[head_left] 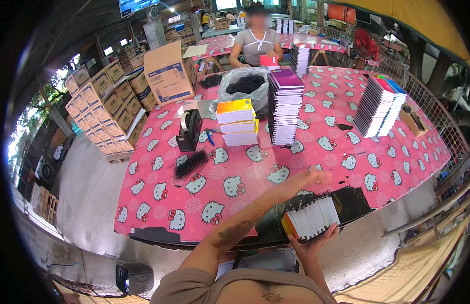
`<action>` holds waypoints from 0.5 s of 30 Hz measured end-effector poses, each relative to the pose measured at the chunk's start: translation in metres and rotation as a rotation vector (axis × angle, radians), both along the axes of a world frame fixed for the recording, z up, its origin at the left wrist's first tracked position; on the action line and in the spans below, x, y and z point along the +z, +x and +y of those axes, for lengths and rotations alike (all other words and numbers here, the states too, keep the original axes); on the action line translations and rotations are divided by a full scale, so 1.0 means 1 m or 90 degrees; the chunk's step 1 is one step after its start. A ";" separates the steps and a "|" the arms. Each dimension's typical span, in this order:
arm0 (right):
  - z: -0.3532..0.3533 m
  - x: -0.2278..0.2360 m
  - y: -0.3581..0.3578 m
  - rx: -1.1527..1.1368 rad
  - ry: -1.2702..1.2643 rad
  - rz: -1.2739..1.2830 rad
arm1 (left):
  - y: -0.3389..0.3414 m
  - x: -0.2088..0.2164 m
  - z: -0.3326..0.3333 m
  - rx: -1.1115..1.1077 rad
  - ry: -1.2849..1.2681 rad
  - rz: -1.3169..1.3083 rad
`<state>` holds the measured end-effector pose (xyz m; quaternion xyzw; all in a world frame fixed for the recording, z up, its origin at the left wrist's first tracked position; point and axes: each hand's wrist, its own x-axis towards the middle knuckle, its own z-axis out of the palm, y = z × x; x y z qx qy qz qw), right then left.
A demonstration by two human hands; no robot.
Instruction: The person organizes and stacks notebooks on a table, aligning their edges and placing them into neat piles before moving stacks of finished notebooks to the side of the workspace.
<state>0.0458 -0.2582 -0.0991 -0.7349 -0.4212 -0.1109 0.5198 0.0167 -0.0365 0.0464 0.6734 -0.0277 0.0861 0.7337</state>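
At the near right edge of the table, my right hand (pixel 313 244) grips a bundle of small notebooks (pixel 316 217) from the near side. Black coil bindings run along the bundle, and an orange and yellow cover shows at its left end. My left arm reaches across to the right, past the bundle. Beyond the notebooks, my left hand (pixel 316 176) hovers over the pink tablecloth, blurred, so its fingers are not clear. A loose pile of black binding coils (pixel 191 164) lies to the left.
On the pink table (pixel 255 175) stand a yellow-covered stack (pixel 238 124), a tall purple-topped stack (pixel 285 109) and coil-bound stacks (pixel 379 107). A plastic bag of coils (pixel 245 88), tape dispenser (pixel 189 129), blue-handled pliers (pixel 210 137) and carton (pixel 169 76) are farther back. Opposite, a person (pixel 257 43) holds a red notebook.
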 end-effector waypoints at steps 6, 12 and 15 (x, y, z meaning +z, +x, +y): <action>0.005 -0.014 -0.003 -0.001 0.020 -0.028 | -0.049 0.006 -0.100 0.106 0.877 -0.162; 0.004 -0.014 -0.004 -0.005 -0.014 -0.063 | -0.042 0.007 -0.103 0.069 0.844 -0.091; 0.003 -0.022 -0.006 -0.006 -0.030 -0.091 | -0.041 0.004 -0.100 0.094 0.910 -0.122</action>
